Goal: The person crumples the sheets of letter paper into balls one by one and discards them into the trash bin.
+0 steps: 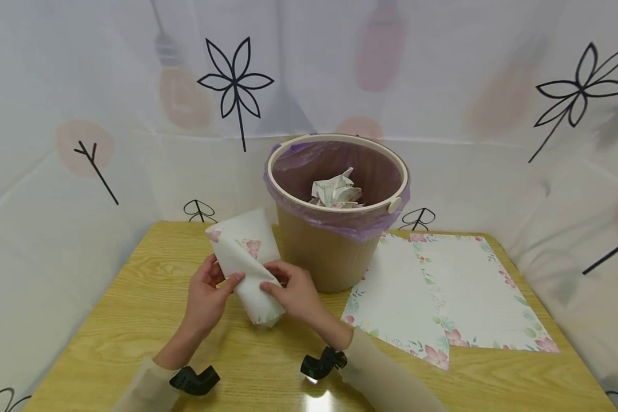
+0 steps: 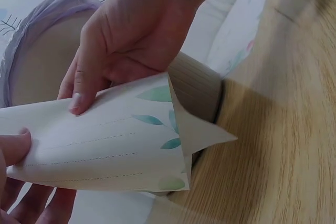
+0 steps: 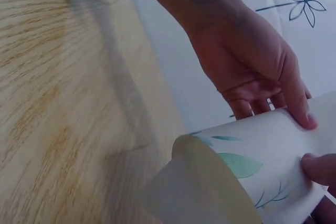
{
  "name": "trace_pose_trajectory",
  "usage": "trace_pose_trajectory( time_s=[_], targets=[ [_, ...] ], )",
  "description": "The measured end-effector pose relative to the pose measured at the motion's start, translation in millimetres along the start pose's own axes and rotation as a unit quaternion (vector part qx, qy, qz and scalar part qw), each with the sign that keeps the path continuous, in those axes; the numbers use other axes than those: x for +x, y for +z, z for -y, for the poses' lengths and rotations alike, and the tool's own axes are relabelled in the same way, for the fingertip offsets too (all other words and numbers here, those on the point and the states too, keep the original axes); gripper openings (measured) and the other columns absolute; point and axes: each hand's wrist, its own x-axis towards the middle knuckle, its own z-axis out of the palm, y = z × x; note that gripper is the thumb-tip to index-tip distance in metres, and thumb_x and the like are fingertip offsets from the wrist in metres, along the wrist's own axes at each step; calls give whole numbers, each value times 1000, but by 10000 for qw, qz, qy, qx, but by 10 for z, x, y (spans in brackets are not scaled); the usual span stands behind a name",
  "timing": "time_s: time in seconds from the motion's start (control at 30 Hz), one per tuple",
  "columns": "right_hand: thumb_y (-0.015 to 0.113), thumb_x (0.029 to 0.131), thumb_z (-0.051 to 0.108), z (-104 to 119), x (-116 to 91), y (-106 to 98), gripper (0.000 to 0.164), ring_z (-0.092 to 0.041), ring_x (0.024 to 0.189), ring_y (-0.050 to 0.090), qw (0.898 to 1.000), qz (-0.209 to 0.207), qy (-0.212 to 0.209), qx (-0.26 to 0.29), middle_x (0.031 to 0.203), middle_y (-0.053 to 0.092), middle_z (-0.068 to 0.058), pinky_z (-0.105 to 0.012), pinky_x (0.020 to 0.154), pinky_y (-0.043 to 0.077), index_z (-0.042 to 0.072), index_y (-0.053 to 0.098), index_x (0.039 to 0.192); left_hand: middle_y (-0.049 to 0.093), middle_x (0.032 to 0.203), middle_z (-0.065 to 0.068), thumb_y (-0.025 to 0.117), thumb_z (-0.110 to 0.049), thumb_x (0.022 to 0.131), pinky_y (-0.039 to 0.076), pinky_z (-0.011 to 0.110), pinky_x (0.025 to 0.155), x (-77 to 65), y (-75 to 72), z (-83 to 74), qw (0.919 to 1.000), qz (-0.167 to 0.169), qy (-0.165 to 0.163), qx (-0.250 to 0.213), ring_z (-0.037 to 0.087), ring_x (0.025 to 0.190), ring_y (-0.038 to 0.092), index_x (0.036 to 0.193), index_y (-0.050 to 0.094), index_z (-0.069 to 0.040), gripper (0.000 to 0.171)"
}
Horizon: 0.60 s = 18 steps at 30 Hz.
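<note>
A sheet of flower-bordered paper (image 1: 247, 257), loosely folded over on itself, is held above the table in front of the bin. My left hand (image 1: 208, 294) pinches its left edge, thumb on top and fingers underneath. On the other edge my right hand (image 1: 296, 289) pinches it the same way. Green leaf prints and faint dotted lines show on the paper (image 2: 105, 140) in the left wrist view. In the right wrist view the near end of the paper (image 3: 247, 166) curls into an open roll.
Behind the hands stands a beige bin (image 1: 319, 246) lined with a purple bag (image 1: 363, 226), with crumpled paper (image 1: 335, 190) inside. Two flat floral sheets, a nearer one (image 1: 396, 292) and a farther one (image 1: 479, 292), overlap on the wooden table (image 1: 134, 303) at right. A patterned curtain (image 1: 134, 68) surrounds the table.
</note>
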Motion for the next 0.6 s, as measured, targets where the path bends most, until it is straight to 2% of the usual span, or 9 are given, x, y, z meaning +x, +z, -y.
trace_pose_trajectory(
  time_s=[0.13,0.3,0.43,0.53,0.6],
  targets=[
    [76,85,-1,-19,2,-13,32,-26,102,67,9984,-419,-203,319,111,69,-9,-41,85,56,4,69,116,70,105,-6,71,-1,91,58,29,68,6,-35,-14,9999,-81,-67,-53,14,90,68,138,52,-1,50],
    [80,79,-6,-73,17,4,60,-36,115,59,9955,-720,-558,268,128,60,-17,-49,94,50,-2,55,133,69,107,-4,70,0,91,59,31,66,18,-92,-20,9999,8,-61,-149,14,88,70,138,52,1,50],
    [82,81,2,-102,40,8,78,-34,116,60,9980,-468,-214,363,129,59,-20,-46,94,51,0,40,147,70,106,-5,70,0,92,59,31,64,26,-129,-31,9999,87,-34,-97,15,83,71,136,54,3,47],
    [80,83,4,-131,57,-3,78,-32,105,67,9967,-271,144,747,119,65,-20,-39,85,56,1,38,149,70,105,-8,71,0,91,59,31,63,28,-141,-45,10000,56,-67,-4,15,81,72,132,58,6,44],
    [78,85,2,-154,61,-6,70,-31,98,69,9946,-140,233,1006,113,67,-21,-36,79,57,-1,43,145,70,104,-10,72,1,90,59,32,64,26,-142,-52,9999,18,-85,75,13,82,72,129,61,6,41]
  ],
)
